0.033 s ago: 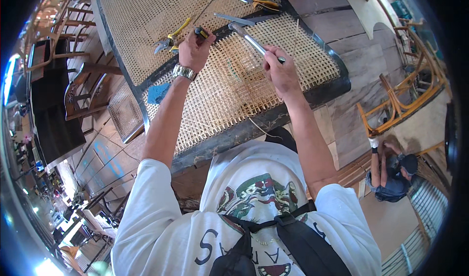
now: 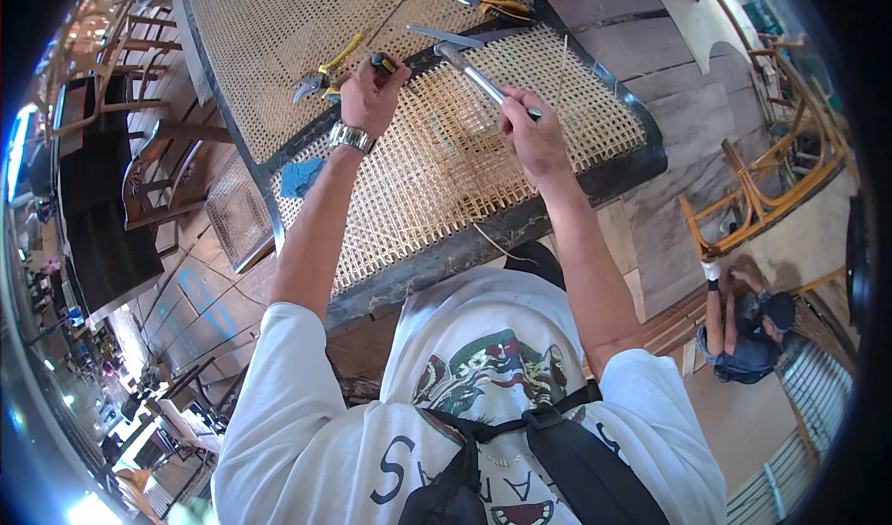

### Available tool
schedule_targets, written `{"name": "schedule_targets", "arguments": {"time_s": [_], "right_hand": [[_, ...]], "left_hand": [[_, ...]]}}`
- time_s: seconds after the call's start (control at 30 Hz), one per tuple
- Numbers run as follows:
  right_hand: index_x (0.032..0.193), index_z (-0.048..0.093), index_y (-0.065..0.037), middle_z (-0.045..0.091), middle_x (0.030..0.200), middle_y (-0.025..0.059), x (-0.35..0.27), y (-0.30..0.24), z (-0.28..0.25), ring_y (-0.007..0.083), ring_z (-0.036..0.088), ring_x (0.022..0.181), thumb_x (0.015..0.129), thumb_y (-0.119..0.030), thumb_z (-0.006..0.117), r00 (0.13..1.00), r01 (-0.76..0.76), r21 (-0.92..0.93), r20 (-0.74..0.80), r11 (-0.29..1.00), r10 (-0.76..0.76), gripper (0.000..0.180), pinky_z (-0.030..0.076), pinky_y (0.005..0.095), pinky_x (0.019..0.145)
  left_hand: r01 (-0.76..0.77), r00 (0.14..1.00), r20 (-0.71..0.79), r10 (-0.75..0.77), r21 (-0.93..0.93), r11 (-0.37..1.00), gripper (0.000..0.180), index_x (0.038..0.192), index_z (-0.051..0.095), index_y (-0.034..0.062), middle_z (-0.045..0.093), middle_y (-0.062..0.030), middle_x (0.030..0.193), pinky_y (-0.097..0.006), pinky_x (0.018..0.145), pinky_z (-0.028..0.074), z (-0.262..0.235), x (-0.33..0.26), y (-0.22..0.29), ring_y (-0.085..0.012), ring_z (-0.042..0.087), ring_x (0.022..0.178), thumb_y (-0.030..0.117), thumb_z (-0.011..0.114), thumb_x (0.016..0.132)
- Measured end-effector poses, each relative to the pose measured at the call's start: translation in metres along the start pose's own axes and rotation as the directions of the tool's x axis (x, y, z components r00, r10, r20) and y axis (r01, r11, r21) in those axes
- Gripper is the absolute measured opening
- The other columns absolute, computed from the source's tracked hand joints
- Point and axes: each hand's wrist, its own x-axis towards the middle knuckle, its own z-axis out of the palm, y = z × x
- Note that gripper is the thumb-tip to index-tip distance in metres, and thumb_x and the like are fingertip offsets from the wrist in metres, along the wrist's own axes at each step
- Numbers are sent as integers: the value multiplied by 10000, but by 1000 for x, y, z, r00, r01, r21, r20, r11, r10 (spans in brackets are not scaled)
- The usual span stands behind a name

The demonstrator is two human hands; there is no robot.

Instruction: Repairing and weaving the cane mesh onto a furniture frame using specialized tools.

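Note:
Before me lies a woven cane panel in a black frame. Over its middle bar, my left hand is closed round a short black-and-yellow tool handle; the tool's working end is hidden. My right hand grips a hammer by its metal shaft, the head toward the bar. Beside my left hand rest yellow-handled pliers. A blade-like grey tool lies just beyond the hammer head, and yellow-handled cutters lie farther off. A blue cloth or pad is near my left forearm.
A thin metal rod lies on the far cane. Wooden chairs stand at the left, with a small cane panel. At the right, another person sits low by a rattan chair frame.

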Motion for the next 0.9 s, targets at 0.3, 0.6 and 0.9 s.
{"name": "schedule_targets", "arguments": {"time_s": [0.3, 0.6, 0.9], "right_hand": [[1199, 654, 2, 571, 776, -3, -12, -5, -3, 82, 529, 686, 975, -219, 542, 983, -47, -206, 163, 977, 82, 334, 422, 250, 633], [1152, 655, -24, 574, 777, 0, -11, -12, -17, 77, 507, 660, 974, -217, 540, 987, -52, -164, 139, 985, 76, 286, 396, 256, 574], [1069, 688, -6, 565, 730, -8, -19, -14, -30, 77, 497, 671, 941, -224, 562, 997, -66, 24, 46, 998, 64, 282, 378, 241, 565]], "left_hand": [[-51, 998, -41, 50, -26, 998, 236, 976, 698, 79, 730, -55, 770, -306, 640, 529, -5, -8, 18, -141, 687, 679, 277, 781, 878], [-5, 996, 94, -3, 86, 996, 269, 991, 693, 75, 732, -60, 783, -309, 637, 531, 0, -5, 21, -152, 701, 688, 299, 788, 873], [-7, 989, 146, -5, 83, 997, 257, 998, 685, 67, 700, 11, 799, -267, 655, 503, -2, -3, 20, -66, 619, 714, 301, 757, 922]]}}
